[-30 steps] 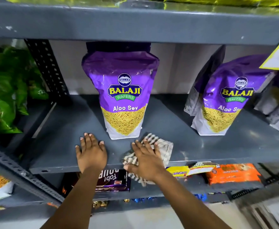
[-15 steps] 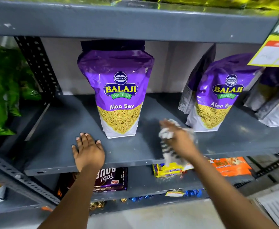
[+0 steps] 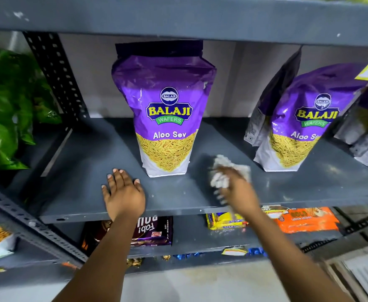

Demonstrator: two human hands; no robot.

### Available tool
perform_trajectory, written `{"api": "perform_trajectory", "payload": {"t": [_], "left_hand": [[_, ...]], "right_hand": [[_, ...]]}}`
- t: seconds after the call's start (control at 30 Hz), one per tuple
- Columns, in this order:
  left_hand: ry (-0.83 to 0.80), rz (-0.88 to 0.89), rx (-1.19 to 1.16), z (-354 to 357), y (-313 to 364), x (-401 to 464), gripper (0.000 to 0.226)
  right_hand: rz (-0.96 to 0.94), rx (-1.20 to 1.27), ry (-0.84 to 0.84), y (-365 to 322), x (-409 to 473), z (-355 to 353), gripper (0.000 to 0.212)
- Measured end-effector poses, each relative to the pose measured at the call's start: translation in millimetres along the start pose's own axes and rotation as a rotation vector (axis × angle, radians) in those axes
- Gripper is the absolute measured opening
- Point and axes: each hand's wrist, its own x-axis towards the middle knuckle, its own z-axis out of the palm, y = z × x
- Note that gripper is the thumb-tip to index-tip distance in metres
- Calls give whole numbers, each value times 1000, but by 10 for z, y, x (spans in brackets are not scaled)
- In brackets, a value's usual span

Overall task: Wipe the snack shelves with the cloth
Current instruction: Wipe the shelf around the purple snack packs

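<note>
The grey metal shelf (image 3: 87,171) runs across the middle of the head view. My right hand (image 3: 238,190) grips a bunched white checked cloth (image 3: 221,178) and presses it on the shelf, blurred by motion, between two purple Aloo Sev bags. The nearer bag (image 3: 164,110) stands upright at the centre; the other bag (image 3: 309,120) leans at the right. My left hand (image 3: 123,192) lies flat, palm down, fingers together, on the shelf's front edge left of the centre bag.
Green snack packs (image 3: 6,110) fill the neighbouring bay at left, past a perforated upright (image 3: 56,75). More purple bags (image 3: 366,131) crowd the far right. The lower shelf holds a dark biscuit pack (image 3: 154,233), yellow packs (image 3: 224,222) and an orange pack (image 3: 307,220). Another shelf (image 3: 178,18) hangs overhead.
My right hand has carried the cloth from the front edge rightward and deeper onto the shelf, between the two bags. My left hand has stayed flat in place.
</note>
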Motion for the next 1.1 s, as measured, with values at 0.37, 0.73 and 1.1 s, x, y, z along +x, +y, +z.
{"api": "perform_trajectory", "payload": {"t": [0.37,0.73,1.1], "left_hand": [[108,95,-145,30,131,-319,61],[-15,549,-278,211,1686,-789,62],[-57,139,-182,787,2731,-885,54]], "right_hand": [[206,-20,47,614,-214,-516,46],[64,-30,-34,1067,-310,-822,52],[-112,-128,-100,1936,-245,-1386,59]]}}
